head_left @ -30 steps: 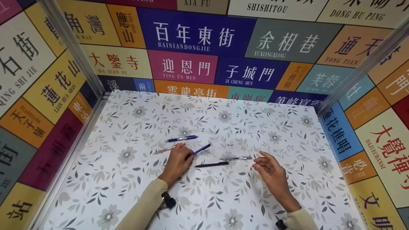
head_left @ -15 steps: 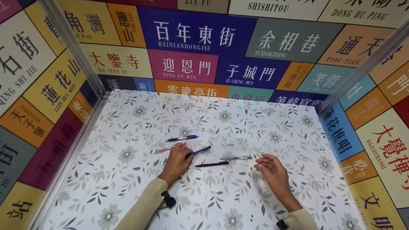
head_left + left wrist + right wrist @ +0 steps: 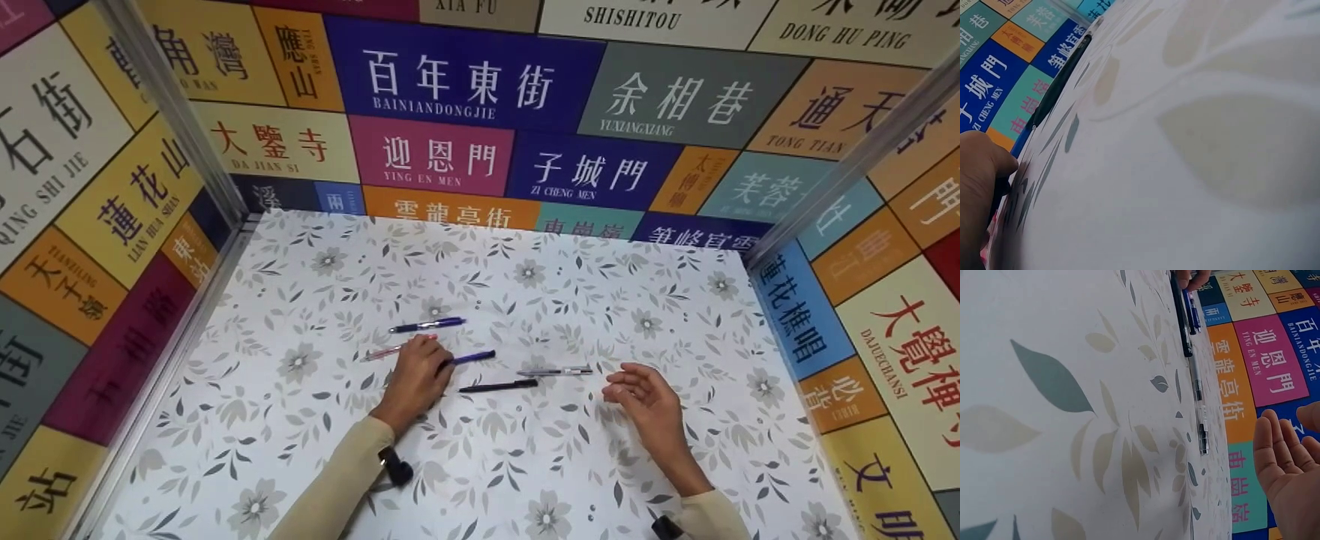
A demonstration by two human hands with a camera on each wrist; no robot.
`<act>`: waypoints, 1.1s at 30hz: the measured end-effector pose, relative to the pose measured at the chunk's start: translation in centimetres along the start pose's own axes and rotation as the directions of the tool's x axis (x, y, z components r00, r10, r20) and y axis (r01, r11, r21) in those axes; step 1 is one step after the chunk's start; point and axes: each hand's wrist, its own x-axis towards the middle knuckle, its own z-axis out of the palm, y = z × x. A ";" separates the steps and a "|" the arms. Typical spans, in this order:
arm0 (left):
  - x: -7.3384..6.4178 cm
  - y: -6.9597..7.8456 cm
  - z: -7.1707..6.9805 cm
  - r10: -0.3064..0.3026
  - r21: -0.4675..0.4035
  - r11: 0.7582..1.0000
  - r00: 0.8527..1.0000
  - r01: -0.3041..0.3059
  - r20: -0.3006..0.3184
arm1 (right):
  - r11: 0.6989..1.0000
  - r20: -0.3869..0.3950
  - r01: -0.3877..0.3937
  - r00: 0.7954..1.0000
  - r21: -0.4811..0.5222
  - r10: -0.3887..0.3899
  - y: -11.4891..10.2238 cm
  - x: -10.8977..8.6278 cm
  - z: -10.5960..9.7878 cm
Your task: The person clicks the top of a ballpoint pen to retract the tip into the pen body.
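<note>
2 beige sleeves (image 3: 334, 480), 2 black wrist cameras (image 3: 397, 468)

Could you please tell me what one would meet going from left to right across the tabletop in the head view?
Left hand, black pen, clear-barrelled pen, right hand.

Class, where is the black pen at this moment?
In the head view, the black pen lies on the flowered tabletop, right of the left hand, just below and left of the clear pen.

Head view high above tabletop (image 3: 487, 465), wrist views low
</note>
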 end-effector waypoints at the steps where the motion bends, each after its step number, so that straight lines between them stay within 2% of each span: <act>1: 0.0 0.0 0.0 -0.005 -0.004 1.000 1.000 0.005 0.005 | 1.000 -0.001 0.003 1.000 0.008 -0.003 0.1 0.0 -0.1; 5: -0.1 -0.2 0.0 -0.023 -0.019 1.000 1.000 0.024 0.019 | 1.000 -0.001 0.011 1.000 0.013 -0.011 0.4 0.0 -0.3; 13: -0.2 -0.7 0.3 -0.010 -0.058 0.998 1.000 0.010 0.004 | 0.999 -0.001 0.021 1.000 0.039 -0.021 0.6 0.0 -0.4; 21: -0.2 -0.9 0.3 -0.049 -0.136 0.990 0.999 0.050 0.006 | 0.999 -0.014 0.006 1.000 0.042 -0.005 0.6 0.0 -0.3; 33: -0.2 -1.0 0.3 -0.081 -0.155 0.984 0.996 0.085 0.033 | 0.999 -0.032 0.000 0.999 0.032 0.001 0.5 -0.2 -0.2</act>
